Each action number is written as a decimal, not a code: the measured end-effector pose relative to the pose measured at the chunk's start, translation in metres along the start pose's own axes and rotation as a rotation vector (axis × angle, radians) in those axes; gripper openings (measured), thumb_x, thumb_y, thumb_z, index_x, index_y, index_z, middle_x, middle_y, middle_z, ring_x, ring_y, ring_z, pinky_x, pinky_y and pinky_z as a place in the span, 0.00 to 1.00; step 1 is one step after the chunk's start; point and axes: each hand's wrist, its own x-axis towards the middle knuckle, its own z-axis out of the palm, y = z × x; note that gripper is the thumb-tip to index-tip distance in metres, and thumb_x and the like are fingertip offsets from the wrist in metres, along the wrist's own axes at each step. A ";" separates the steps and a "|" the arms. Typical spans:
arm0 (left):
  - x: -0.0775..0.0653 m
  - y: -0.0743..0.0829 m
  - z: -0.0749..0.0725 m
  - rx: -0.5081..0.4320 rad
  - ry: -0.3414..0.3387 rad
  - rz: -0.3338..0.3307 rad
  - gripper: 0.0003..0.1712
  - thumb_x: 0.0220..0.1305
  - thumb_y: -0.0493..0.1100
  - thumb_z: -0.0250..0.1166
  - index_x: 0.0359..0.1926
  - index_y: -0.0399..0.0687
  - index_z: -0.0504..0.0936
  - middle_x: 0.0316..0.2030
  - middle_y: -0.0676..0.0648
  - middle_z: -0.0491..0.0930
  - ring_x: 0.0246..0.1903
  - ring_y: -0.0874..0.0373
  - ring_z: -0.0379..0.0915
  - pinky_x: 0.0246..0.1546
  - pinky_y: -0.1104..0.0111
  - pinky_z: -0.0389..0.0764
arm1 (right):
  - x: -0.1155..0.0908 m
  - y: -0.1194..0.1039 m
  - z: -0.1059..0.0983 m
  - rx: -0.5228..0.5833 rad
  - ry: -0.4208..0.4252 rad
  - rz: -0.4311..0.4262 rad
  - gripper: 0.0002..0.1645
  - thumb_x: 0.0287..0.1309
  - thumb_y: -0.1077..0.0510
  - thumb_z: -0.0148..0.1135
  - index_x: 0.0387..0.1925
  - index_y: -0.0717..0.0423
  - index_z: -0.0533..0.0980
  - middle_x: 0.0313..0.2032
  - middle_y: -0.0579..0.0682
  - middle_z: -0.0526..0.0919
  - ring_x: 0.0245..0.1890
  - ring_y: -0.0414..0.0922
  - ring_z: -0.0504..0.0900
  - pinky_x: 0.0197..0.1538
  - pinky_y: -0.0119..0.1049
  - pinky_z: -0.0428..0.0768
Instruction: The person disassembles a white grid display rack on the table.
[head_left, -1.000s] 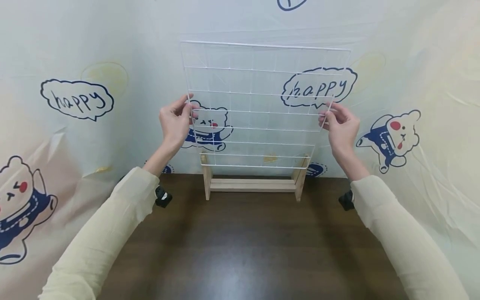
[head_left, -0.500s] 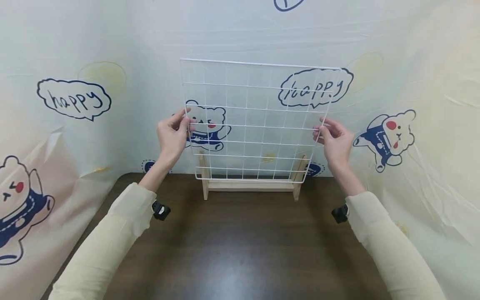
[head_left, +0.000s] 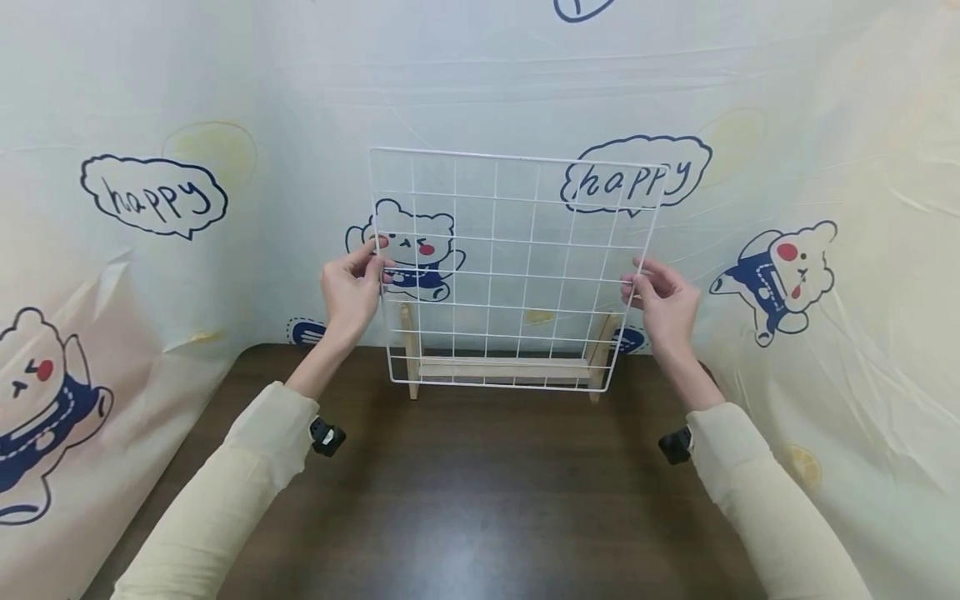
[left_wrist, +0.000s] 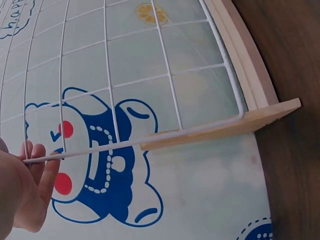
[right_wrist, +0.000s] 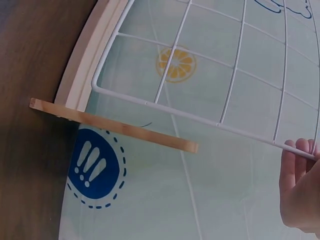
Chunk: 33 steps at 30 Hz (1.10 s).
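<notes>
A white wire grid panel (head_left: 512, 275) is held upright between both hands, its top tilted slightly down to the right. My left hand (head_left: 351, 287) pinches its left side wire, thumb in front and fingers behind. On the opposite side wire my right hand (head_left: 667, 302) has a matching pinch. Behind the panel's lower part stands a light wooden stand (head_left: 502, 367) with two slanted side legs joined by a crossbar. In the left wrist view the panel's bottom corner overlaps the wooden leg (left_wrist: 220, 125); in the right wrist view the other corner lies close to the crossbar (right_wrist: 90, 55).
The stand rests at the back of a dark brown tabletop (head_left: 465, 500). A pale curtain (head_left: 300, 100) printed with bears and "happy" bubbles hangs behind and along both sides. Small black devices (head_left: 327, 437) are worn at the wrists.
Both hands have lowered the grid panel. Its bottom edge has come down from above the stand's crossbar to just below it in the head view. Both grips look unchanged.
</notes>
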 end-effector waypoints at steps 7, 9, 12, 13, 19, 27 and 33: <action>-0.007 -0.003 0.001 0.016 -0.034 -0.008 0.16 0.68 0.33 0.59 0.55 0.39 0.80 0.34 0.36 0.85 0.24 0.55 0.80 0.22 0.78 0.78 | -0.012 -0.007 0.000 -0.041 0.011 0.000 0.12 0.61 0.71 0.58 0.47 0.68 0.80 0.32 0.59 0.86 0.26 0.44 0.84 0.37 0.35 0.83; -0.009 -0.005 0.001 0.024 -0.043 -0.007 0.16 0.68 0.33 0.59 0.55 0.38 0.81 0.34 0.36 0.84 0.23 0.56 0.80 0.23 0.78 0.79 | -0.015 -0.005 0.000 -0.063 0.018 0.012 0.13 0.62 0.71 0.58 0.48 0.70 0.79 0.32 0.58 0.86 0.27 0.43 0.84 0.37 0.35 0.83; -0.013 -0.009 0.001 0.024 -0.055 -0.015 0.16 0.68 0.33 0.58 0.55 0.38 0.81 0.34 0.35 0.84 0.23 0.59 0.80 0.25 0.77 0.80 | -0.018 -0.001 -0.001 -0.098 0.018 0.021 0.14 0.62 0.71 0.57 0.49 0.73 0.77 0.31 0.57 0.86 0.27 0.43 0.85 0.37 0.34 0.83; -0.014 -0.010 0.000 0.020 -0.060 -0.022 0.16 0.68 0.33 0.58 0.55 0.37 0.80 0.35 0.34 0.84 0.22 0.60 0.80 0.25 0.76 0.81 | -0.019 0.000 -0.001 -0.101 0.015 0.023 0.15 0.62 0.71 0.57 0.50 0.74 0.76 0.31 0.57 0.86 0.27 0.43 0.85 0.36 0.33 0.83; -0.019 -0.016 -0.003 0.016 -0.073 -0.042 0.16 0.68 0.34 0.59 0.55 0.37 0.80 0.35 0.34 0.84 0.23 0.58 0.81 0.24 0.74 0.81 | -0.023 0.000 -0.003 -0.158 -0.013 -0.002 0.15 0.63 0.71 0.57 0.50 0.75 0.76 0.33 0.64 0.85 0.28 0.45 0.85 0.37 0.33 0.83; -0.023 -0.019 -0.008 0.081 -0.065 -0.054 0.16 0.68 0.38 0.61 0.54 0.38 0.81 0.34 0.38 0.85 0.22 0.57 0.81 0.22 0.73 0.82 | -0.027 -0.005 -0.003 -0.315 -0.074 -0.073 0.13 0.63 0.70 0.56 0.48 0.73 0.77 0.35 0.72 0.82 0.26 0.51 0.85 0.35 0.32 0.84; -0.026 -0.020 -0.007 0.090 -0.064 -0.051 0.16 0.68 0.39 0.61 0.54 0.38 0.81 0.33 0.39 0.85 0.19 0.59 0.79 0.18 0.73 0.80 | -0.029 -0.003 -0.006 -0.308 -0.087 -0.087 0.13 0.63 0.71 0.56 0.47 0.74 0.77 0.34 0.72 0.81 0.24 0.47 0.85 0.32 0.35 0.84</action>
